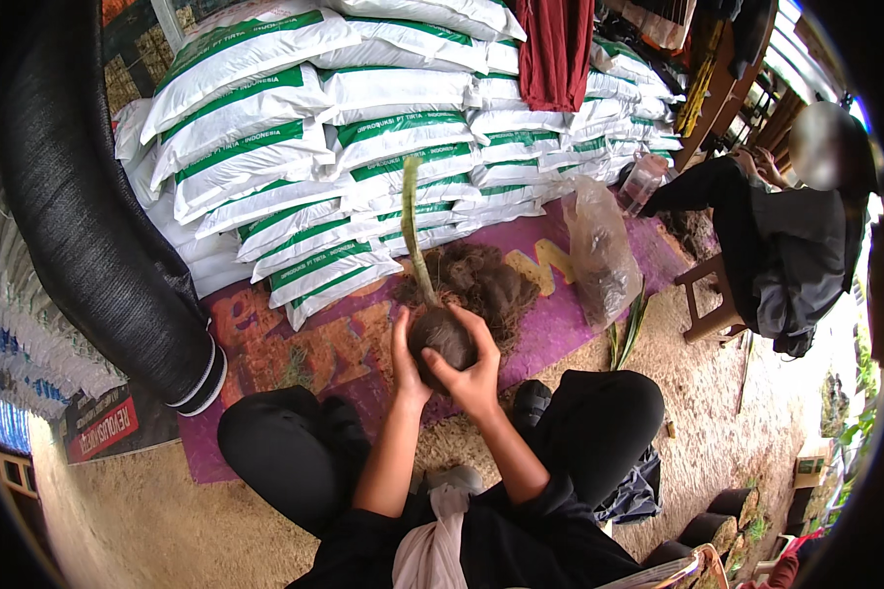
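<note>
You hold a round, dark brown ball (443, 339) in front of you, cupped between both bare hands at the middle of the view. Your left hand (408, 358) curves around its left side, fingers pointing away from you. Your right hand (474, 365) wraps its right side, with the thumb laid across the near face of the ball. A single thick green stem (417, 240) rises from the top of the ball, leaning slightly left toward its tip.

Just beyond your hands, a loose heap of brown fibre (481, 280) lies on a purple mat (201, 442) painted with orange and yellow shapes. To the right of the heap stands a crumpled clear plastic bag (602, 260), with a long green leaf (631, 332) near its base.

Your knees, in black trousers (290, 456), bend out to either side, and the end of a pale scarf (432, 545) hangs down your front. Behind the mat, white sacks with green bands (393, 93) are stacked high, a dark red cloth (555, 54) draped over them. At far left leans a large black roll (98, 216). At right, another person (791, 231) in dark clothes sits on a brown stool (714, 299). Dark pots (732, 504) stand at lower right.
</note>
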Tool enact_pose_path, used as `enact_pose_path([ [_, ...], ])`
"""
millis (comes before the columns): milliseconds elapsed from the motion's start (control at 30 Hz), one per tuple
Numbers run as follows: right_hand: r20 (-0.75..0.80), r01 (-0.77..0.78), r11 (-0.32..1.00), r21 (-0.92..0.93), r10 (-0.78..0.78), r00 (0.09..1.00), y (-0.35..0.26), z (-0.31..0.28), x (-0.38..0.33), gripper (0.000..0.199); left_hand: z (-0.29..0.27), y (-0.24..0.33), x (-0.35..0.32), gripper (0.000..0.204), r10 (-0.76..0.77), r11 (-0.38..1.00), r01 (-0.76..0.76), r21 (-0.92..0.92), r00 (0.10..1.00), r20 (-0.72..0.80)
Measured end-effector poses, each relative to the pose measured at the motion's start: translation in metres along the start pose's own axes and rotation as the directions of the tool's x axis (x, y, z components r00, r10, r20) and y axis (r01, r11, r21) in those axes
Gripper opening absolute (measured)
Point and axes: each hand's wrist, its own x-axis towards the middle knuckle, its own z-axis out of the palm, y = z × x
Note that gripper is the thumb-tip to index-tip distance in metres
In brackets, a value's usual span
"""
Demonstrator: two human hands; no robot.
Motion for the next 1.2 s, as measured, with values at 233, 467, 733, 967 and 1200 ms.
enact_pose_path([
  [233,0.118,0.2,0.858,-0.472,-0.163,0.98,-0.012,-0.003,0.0,0.063,0.004,-0.002,-0.004,0.035,-0.087,0.984,0.109,-0.14,0.984,0.155],
  [467,0.092,0.17,0.904,-0.393,-0.146,0.985,0.001,0.004,-0.003,0.057,-0.015,-0.013,0.009,0.025,-0.046,0.992,0.051,-0.116,0.998,0.042],
  [733,0.252,0.309,0.813,-0.493,-0.207,0.945,-0.01,0.007,0.007,0.056,0.004,0.004,0.0,0.031,0.029,0.991,-0.016,-0.129,0.995,0.1],
  [967,0.27,0.273,0.874,-0.401,-0.172,0.947,-0.003,0.017,0.003,0.055,-0.023,0.002,0.008,0.035,0.069,0.998,-0.069,-0.01,0.997,0.038],
  [1200,0.086,0.11,0.97,-0.218,-0.093,0.992,-0.009,0.016,0.006,0.07,-0.002,0.028,-0.021,0.062,0.163,0.966,-0.169,0.194,0.986,0.047],
])
